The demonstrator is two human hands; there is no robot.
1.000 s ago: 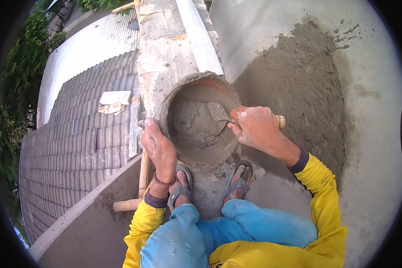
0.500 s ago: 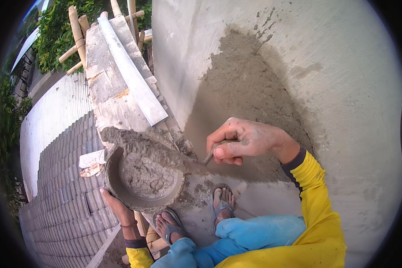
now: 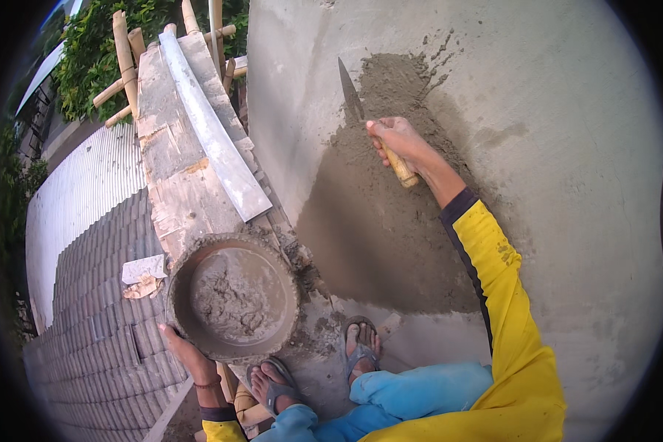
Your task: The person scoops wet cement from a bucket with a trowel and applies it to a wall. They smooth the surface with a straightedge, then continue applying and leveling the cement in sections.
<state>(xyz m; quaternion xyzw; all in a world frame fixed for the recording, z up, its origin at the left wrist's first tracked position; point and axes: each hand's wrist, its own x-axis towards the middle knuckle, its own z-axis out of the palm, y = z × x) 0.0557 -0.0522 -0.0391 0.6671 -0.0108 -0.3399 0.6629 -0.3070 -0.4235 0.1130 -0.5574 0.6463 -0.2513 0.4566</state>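
Note:
My right hand (image 3: pixel 399 138) is closed round the wooden handle of a pointed trowel (image 3: pixel 352 92). The trowel is up at the wall, its narrow blade edge-on and pointing up and left over the wet mortar patch (image 3: pixel 390 228). Rough, fresh mortar covers the patch's upper part, while its lower part looks smoother. Low on the left, my left hand (image 3: pixel 187 355) grips the side of a round mortar bucket (image 3: pixel 180 313); its fingers are partly hidden behind the bucket. Wet grey mortar (image 3: pixel 235 298) lies in the bottom of the bucket.
A long pale metal straightedge (image 3: pixel 213 140) lies along the plank walkway (image 3: pixel 173 158). Bamboo poles (image 3: pixel 127 66) stand at its far end. Tiled roofing (image 3: pixel 103 287) lies below on the left. My sandalled feet (image 3: pixel 361 342) stand close to the bucket and wall.
My right hand has swung the trowel from over the bucket up to the wall. The mortar heaped on its blade is gone from it. My left hand stays at the bucket.

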